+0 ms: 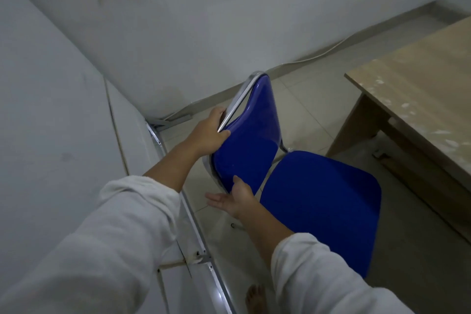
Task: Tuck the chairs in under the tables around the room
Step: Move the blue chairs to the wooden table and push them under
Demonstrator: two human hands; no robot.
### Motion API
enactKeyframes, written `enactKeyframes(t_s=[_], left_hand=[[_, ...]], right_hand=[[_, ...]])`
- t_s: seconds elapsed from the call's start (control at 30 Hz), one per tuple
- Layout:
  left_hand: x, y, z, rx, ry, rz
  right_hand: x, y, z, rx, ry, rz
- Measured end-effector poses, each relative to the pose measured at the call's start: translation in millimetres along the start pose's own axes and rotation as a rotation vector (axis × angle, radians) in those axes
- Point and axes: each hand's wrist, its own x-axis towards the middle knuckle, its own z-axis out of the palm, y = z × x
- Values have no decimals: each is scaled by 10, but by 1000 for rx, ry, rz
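A blue chair [318, 201] with a chrome frame stands in the middle of the view, its seat pointing toward the wooden table [418, 89] at the right. My left hand [209, 132] grips the upper edge of the blue backrest, fingers wrapped over the chrome tube. My right hand [235, 200] is at the lower edge of the backrest, thumb on the blue front and fingers spread behind it. The chair sits apart from the table, with tiled floor between them.
A white wall with an aluminium floor rail [193, 214] runs along the left. A white cable [316, 57] lies along the far wall's base. My bare foot [256, 299] shows at the bottom edge. The table's side panel [356, 122] stands near the chair's backrest.
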Motion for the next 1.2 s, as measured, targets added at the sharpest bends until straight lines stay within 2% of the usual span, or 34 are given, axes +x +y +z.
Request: enactKeyframes(t_s=[0.2,0.27,0.6,1.03,1.2], left_hand=[[35,-154,68,42,8,107],[20,-165,91,64,24,137],[-261,107,472,19,44,137],[-967,982,1463,-131,76,20],[-1232,1338,1881,-195,26,39]], right_hand=[[71,-19,247,413,70,-69],[52,-37,266,468,71,-51],[-294,-108,-225,419,107,0],[-1048,-325,-1549,270,242,9],[-1462,-431,-2110,219,323,5]])
